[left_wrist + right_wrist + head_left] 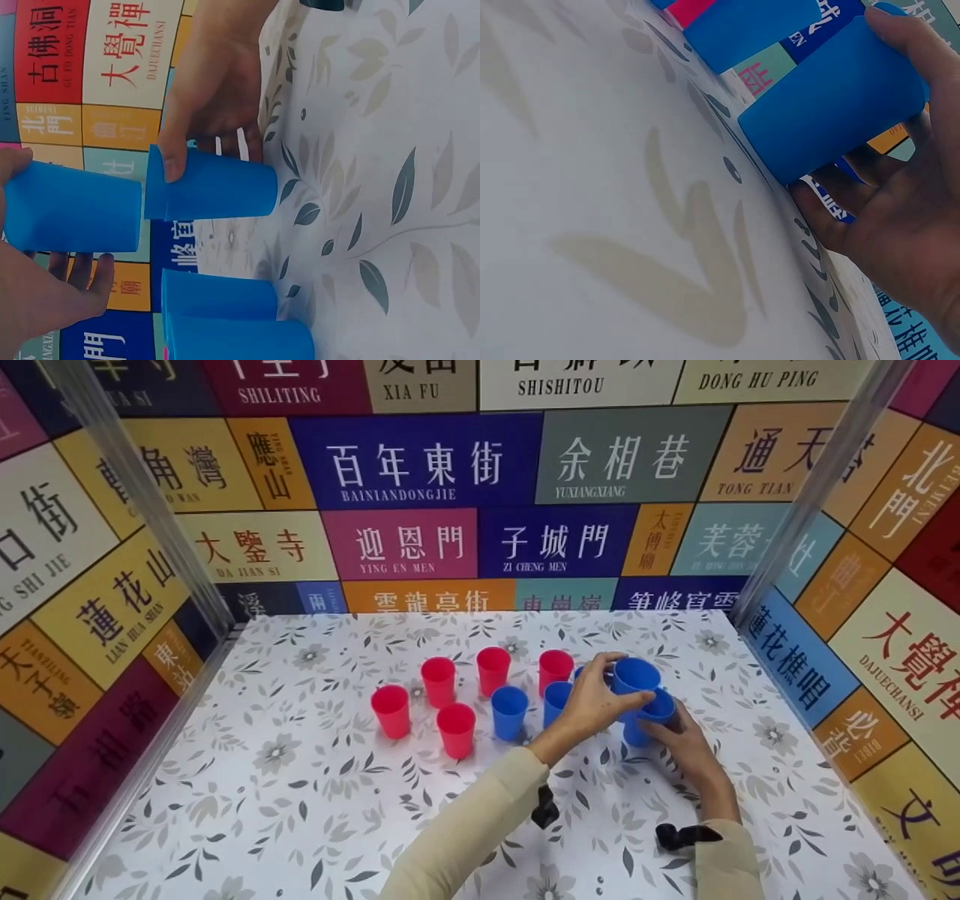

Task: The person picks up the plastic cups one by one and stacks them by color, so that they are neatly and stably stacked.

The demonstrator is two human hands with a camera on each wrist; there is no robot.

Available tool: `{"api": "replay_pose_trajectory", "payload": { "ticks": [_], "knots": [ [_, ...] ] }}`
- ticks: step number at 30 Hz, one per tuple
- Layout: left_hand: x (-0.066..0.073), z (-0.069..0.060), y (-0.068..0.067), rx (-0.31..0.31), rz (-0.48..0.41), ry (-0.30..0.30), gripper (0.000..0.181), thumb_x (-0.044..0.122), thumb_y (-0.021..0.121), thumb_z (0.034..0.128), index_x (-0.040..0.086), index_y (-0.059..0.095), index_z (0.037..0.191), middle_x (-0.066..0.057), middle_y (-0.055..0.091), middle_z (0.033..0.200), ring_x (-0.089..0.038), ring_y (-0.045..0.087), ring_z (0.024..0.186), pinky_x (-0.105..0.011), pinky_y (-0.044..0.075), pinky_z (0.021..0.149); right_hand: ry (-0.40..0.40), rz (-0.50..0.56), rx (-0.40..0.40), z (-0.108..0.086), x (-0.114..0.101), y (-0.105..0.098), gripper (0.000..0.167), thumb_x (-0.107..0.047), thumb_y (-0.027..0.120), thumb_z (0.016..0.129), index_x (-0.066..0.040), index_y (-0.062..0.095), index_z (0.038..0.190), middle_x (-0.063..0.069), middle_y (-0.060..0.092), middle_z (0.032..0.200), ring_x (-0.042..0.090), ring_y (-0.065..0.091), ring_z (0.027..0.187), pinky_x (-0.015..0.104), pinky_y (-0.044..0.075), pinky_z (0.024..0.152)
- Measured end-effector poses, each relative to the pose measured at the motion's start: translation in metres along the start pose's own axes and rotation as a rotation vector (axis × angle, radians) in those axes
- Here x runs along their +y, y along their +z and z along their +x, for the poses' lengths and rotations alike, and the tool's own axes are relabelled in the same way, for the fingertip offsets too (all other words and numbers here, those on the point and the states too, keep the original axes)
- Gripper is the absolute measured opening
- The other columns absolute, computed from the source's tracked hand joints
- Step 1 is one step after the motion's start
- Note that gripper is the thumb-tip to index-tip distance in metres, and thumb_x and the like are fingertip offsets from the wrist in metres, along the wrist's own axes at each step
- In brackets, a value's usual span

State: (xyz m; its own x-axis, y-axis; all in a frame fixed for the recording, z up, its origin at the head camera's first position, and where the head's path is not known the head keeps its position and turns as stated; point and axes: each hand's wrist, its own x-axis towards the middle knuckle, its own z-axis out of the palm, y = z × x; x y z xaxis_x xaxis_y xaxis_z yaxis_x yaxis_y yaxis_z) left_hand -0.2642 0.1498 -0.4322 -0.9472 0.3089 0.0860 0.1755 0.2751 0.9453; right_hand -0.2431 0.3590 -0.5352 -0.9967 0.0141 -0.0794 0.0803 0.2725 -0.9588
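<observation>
My left hand (595, 703) grips a blue cup (636, 676), holding it up off the table with its mouth upward. Just beneath and slightly right stands a second blue cup (829, 97). My right hand (688, 744) holds that one, thumb near the rim and fingers round the far side. In the left wrist view the base of the raised cup (75, 206) is close to the rim of the lower cup (214, 184), a narrow gap between them. Hardly anything shows of the left hand's far fingers in the head view.
Left of my hands stand more blue cups (510, 713), one partly hidden behind my left hand. Several red cups (456, 731) stand upright farther left and behind. The patterned table (300, 810) is bounded by sign-covered walls (420, 457) at the back and sides.
</observation>
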Motion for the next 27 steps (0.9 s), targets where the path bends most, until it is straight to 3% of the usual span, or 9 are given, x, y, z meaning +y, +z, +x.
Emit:
{"api": "replay_pose_trajectory", "payload": {
  "ticks": [9, 19, 27],
  "knots": [
    [0.009, 0.013, 0.002, -0.019, -0.007, 0.008, 0.068, 0.042, 0.082, 0.0811, 0.029, 0.05, 0.14, 0.0, 0.057, 0.139, -0.014, 0.058, 0.123, -0.03, 0.054, 0.1, 0.025, -0.043, 0.003, 0.001, -0.003, -0.001, 0.087, -0.039, 0.065, 0.097, -0.017, 0.011, 0.162, 0.023, 0.024, 0.164, 0.043, 0.021, 0.153, 0.059, 0.018, 0.124],
    [0.015, 0.024, 0.008, -0.039, -0.08, 0.002, 0.069, 0.039, 0.083, 0.0802, 0.033, 0.051, 0.141, 0.001, 0.058, 0.141, -0.014, 0.058, 0.124, -0.031, 0.054, 0.098, -0.02, 0.007, 0.004, 0.001, -0.002, -0.002, 0.082, -0.031, 0.064, 0.098, -0.015, 0.014, 0.161, 0.023, 0.026, 0.163, 0.039, 0.024, 0.152, 0.056, 0.02, 0.125],
    [0.011, 0.027, 0.017, -0.072, -0.117, -0.019, 0.068, 0.033, 0.083, 0.0819, 0.032, 0.052, 0.142, -0.001, 0.057, 0.144, -0.017, 0.057, 0.128, -0.036, 0.053, 0.103, -0.034, 0.013, -0.007, 0.0, -0.001, 0.0, 0.08, -0.028, 0.063, 0.099, -0.013, 0.013, 0.161, 0.023, 0.026, 0.163, 0.04, 0.023, 0.152, 0.056, 0.021, 0.124]
  ]
}}
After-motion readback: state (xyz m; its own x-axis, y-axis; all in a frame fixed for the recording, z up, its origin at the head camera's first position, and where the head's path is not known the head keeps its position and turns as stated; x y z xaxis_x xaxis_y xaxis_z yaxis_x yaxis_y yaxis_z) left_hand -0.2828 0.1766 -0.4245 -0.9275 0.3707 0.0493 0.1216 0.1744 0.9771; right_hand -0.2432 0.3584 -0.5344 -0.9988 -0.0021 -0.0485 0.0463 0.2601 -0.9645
